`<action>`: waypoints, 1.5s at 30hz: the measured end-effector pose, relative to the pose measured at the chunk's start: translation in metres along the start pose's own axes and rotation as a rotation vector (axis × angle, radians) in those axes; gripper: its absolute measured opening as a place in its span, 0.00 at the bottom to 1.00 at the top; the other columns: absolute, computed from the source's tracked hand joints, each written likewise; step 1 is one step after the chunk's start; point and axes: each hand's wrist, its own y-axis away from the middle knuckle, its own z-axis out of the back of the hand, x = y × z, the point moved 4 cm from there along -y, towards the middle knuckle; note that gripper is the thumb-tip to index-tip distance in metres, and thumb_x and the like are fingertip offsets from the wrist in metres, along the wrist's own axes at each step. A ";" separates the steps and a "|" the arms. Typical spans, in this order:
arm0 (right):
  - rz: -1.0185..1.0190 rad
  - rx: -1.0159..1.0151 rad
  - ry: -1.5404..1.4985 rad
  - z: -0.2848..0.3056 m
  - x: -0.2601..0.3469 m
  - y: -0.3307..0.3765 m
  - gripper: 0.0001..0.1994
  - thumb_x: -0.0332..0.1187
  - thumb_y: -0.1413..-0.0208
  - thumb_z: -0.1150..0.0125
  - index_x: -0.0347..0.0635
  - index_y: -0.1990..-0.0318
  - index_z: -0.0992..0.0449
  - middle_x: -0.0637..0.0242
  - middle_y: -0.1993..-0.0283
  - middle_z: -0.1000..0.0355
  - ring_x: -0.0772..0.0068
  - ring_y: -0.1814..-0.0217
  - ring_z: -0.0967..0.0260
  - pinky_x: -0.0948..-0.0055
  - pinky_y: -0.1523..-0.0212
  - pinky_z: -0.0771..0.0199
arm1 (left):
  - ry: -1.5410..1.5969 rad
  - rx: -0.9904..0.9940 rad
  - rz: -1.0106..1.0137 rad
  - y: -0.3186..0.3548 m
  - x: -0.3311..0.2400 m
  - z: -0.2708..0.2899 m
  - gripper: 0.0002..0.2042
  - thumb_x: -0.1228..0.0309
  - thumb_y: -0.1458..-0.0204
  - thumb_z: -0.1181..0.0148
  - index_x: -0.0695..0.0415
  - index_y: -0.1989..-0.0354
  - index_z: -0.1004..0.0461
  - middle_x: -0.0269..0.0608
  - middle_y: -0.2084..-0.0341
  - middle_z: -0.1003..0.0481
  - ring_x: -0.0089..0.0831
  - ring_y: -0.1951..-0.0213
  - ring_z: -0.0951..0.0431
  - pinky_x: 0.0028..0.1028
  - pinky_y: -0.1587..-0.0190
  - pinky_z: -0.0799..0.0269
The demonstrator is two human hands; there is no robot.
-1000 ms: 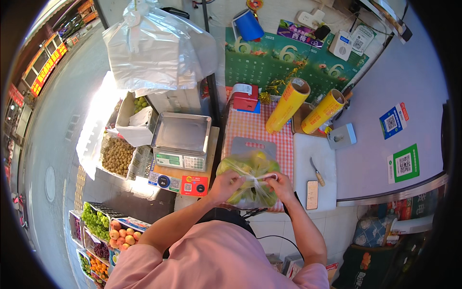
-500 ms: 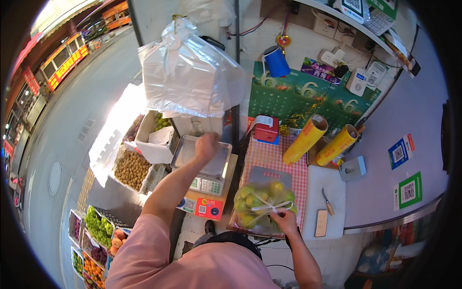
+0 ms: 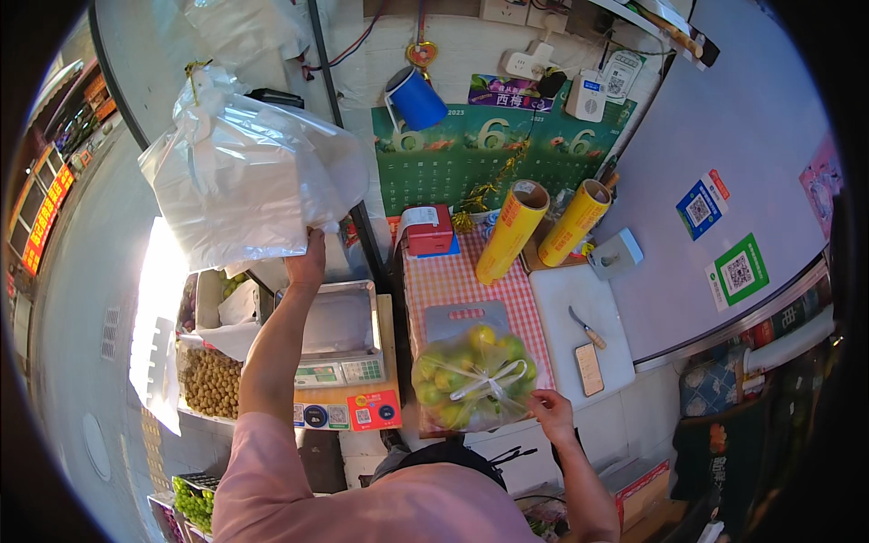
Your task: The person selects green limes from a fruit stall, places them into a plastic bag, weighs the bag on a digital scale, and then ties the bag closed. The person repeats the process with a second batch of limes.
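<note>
My left hand reaches up to the lower edge of a bunch of hanging clear plastic bags, its fingers closed on the plastic. On the counter at the front sits a tied clear bag of green and yellowish round fruit, its white knot facing up. Beside the bag's right side is my right hand, fingers loosely bent and apart, tips at or very near the plastic. A weighing scale with a metal tray stands below my left forearm.
A grey cutting board lies behind the fruit bag on a checked cloth. To the right, a knife and phone rest on a white board. Two yellow film rolls stand behind. A crate of small brown fruit is at left.
My left hand has moved from above the scale tray to the hanging bags. My right hand has let go of the knot and shifted to the fruit bag's right side. The view has turned right.
</note>
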 end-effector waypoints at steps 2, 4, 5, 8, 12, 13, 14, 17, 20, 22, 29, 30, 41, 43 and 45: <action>-0.068 -0.044 -0.047 0.010 -0.008 0.006 0.12 0.33 0.47 0.34 0.37 0.57 0.22 0.68 0.70 0.25 0.81 0.72 0.31 0.79 0.74 0.31 | -0.018 -0.098 -0.088 -0.001 -0.002 0.008 0.08 0.67 0.46 0.45 0.56 0.62 0.28 0.48 0.63 0.26 0.51 0.57 0.28 0.46 0.55 0.33; -0.060 -0.076 -0.068 0.016 -0.011 0.011 0.10 0.34 0.45 0.36 0.38 0.59 0.22 0.69 0.70 0.25 0.82 0.72 0.31 0.80 0.76 0.31 | -0.035 -0.034 -0.033 -0.003 0.003 0.007 0.07 0.69 0.47 0.43 0.56 0.62 0.27 0.47 0.63 0.26 0.50 0.58 0.27 0.45 0.54 0.33; -0.074 -0.089 -0.080 0.018 -0.013 0.013 0.10 0.34 0.45 0.36 0.37 0.59 0.22 0.70 0.70 0.25 0.82 0.72 0.31 0.80 0.76 0.31 | -0.020 0.013 0.011 -0.003 0.008 0.006 0.06 0.71 0.47 0.42 0.56 0.62 0.27 0.47 0.64 0.26 0.49 0.58 0.27 0.44 0.53 0.32; -0.091 -0.102 -0.109 0.021 -0.017 0.014 0.10 0.34 0.44 0.37 0.37 0.59 0.22 0.71 0.70 0.26 0.82 0.72 0.31 0.81 0.76 0.31 | -0.003 0.035 0.015 -0.004 0.020 0.006 0.07 0.69 0.45 0.44 0.56 0.60 0.27 0.47 0.63 0.26 0.50 0.58 0.27 0.45 0.53 0.33; -0.060 -0.100 -0.141 0.018 -0.018 0.008 0.10 0.34 0.44 0.37 0.38 0.59 0.22 0.71 0.70 0.26 0.83 0.71 0.31 0.82 0.76 0.32 | -0.065 -0.107 -0.155 0.000 0.021 0.007 0.08 0.66 0.44 0.43 0.55 0.61 0.27 0.47 0.65 0.26 0.49 0.59 0.27 0.45 0.54 0.32; -0.038 -0.068 -0.184 0.015 -0.017 0.006 0.10 0.34 0.44 0.36 0.38 0.59 0.22 0.71 0.70 0.26 0.83 0.71 0.31 0.82 0.76 0.32 | -0.044 -0.065 -0.155 0.001 0.021 0.008 0.07 0.65 0.44 0.43 0.54 0.62 0.27 0.47 0.66 0.26 0.49 0.59 0.27 0.45 0.55 0.33; -0.031 -0.048 -0.215 0.012 -0.017 0.004 0.10 0.33 0.44 0.36 0.38 0.59 0.22 0.71 0.70 0.26 0.83 0.71 0.31 0.82 0.76 0.32 | -0.006 0.000 -0.125 0.001 0.023 0.007 0.07 0.64 0.44 0.43 0.52 0.62 0.26 0.48 0.67 0.26 0.49 0.60 0.27 0.46 0.55 0.33; 0.012 -0.028 -0.261 0.003 -0.011 -0.001 0.11 0.32 0.45 0.35 0.37 0.58 0.22 0.72 0.70 0.26 0.84 0.70 0.32 0.82 0.75 0.33 | 0.125 0.156 0.080 0.002 0.024 0.011 0.07 0.62 0.45 0.41 0.51 0.64 0.25 0.45 0.71 0.26 0.45 0.61 0.26 0.43 0.56 0.32; -0.028 -0.021 -0.159 -0.011 -0.001 -0.007 0.12 0.32 0.45 0.35 0.35 0.57 0.23 0.71 0.69 0.26 0.85 0.70 0.32 0.83 0.72 0.33 | 0.327 0.101 0.147 0.007 0.004 0.025 0.08 0.68 0.49 0.35 0.55 0.64 0.25 0.41 0.75 0.27 0.36 0.71 0.26 0.33 0.66 0.29; 0.016 0.008 -0.194 -0.023 0.012 -0.010 0.13 0.32 0.47 0.33 0.34 0.56 0.23 0.72 0.69 0.27 0.84 0.69 0.33 0.82 0.69 0.32 | 0.198 -0.043 -0.007 0.019 -0.030 0.044 0.09 0.69 0.49 0.35 0.56 0.63 0.24 0.42 0.75 0.27 0.37 0.73 0.25 0.33 0.68 0.29; 0.089 0.030 -0.143 -0.051 0.055 -0.035 0.12 0.35 0.46 0.35 0.34 0.63 0.24 0.72 0.74 0.30 0.84 0.71 0.34 0.81 0.70 0.34 | 0.464 0.555 -0.289 0.200 -0.251 0.064 0.16 0.60 0.54 0.33 0.57 0.62 0.21 0.43 0.66 0.24 0.40 0.65 0.24 0.35 0.63 0.27; 0.051 0.063 -0.104 -0.052 0.057 -0.039 0.11 0.35 0.45 0.36 0.35 0.66 0.24 0.71 0.75 0.30 0.84 0.73 0.34 0.81 0.73 0.35 | 0.483 0.663 -0.279 0.215 -0.267 0.064 0.15 0.61 0.55 0.33 0.58 0.62 0.21 0.42 0.66 0.24 0.40 0.64 0.24 0.35 0.63 0.27; -0.300 0.042 -0.657 -0.069 0.012 -0.113 0.10 0.33 0.46 0.42 0.41 0.77 0.30 0.72 0.85 0.40 0.80 0.90 0.48 0.75 0.90 0.50 | 0.608 0.696 -0.517 0.273 -0.264 0.068 0.07 0.69 0.61 0.35 0.53 0.71 0.21 0.33 0.69 0.24 0.34 0.66 0.27 0.32 0.63 0.29; -0.353 -0.059 -0.663 -0.075 -0.004 -0.132 0.11 0.32 0.48 0.42 0.40 0.79 0.30 0.72 0.86 0.41 0.79 0.90 0.47 0.74 0.90 0.49 | 0.523 0.727 -0.571 0.286 -0.258 0.068 0.07 0.69 0.61 0.36 0.51 0.71 0.21 0.33 0.68 0.24 0.34 0.65 0.28 0.32 0.62 0.30; -0.332 -0.029 -0.639 -0.081 -0.006 -0.145 0.11 0.33 0.48 0.41 0.39 0.79 0.29 0.71 0.86 0.39 0.78 0.90 0.47 0.74 0.90 0.48 | 0.412 0.691 -0.587 0.290 -0.258 0.073 0.08 0.69 0.60 0.37 0.51 0.69 0.21 0.32 0.68 0.24 0.34 0.63 0.27 0.31 0.60 0.30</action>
